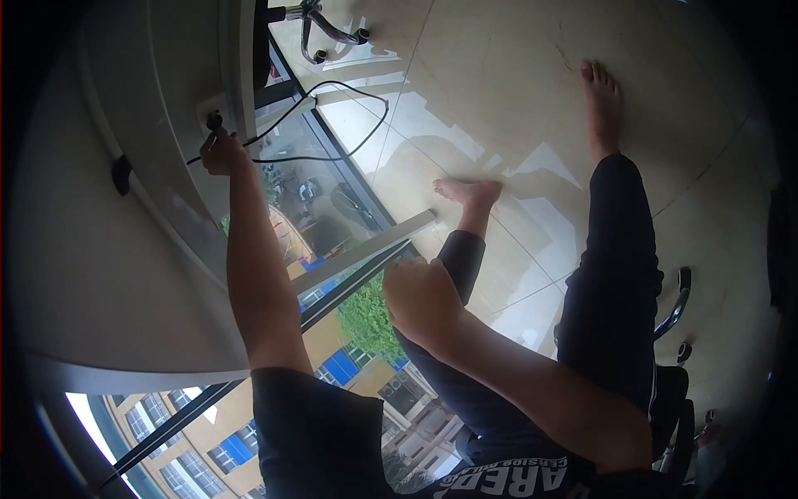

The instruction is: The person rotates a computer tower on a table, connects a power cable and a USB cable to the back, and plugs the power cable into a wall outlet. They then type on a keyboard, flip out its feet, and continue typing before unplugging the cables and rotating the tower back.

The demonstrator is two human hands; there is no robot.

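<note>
My left hand (223, 155) is stretched far out to a white wall socket (208, 108), its fingers closed on a black plug (214, 122) right at the socket's face. A black cable (342, 158) passes by this hand and hangs in a wide loop to its right. In front of my body, my right hand (422, 301) is curled into a fist above my leg. Its back faces me, and the inside of the fist is hidden.
A pale curved panel (125, 274) fills the left side. Behind my arms are a window with a metal frame (357, 258) and buildings outside. My bare feet rest on the tiled floor (515, 91). Wheeled chair legs (332, 29) stand at the top, with another chair (677, 391) lower right.
</note>
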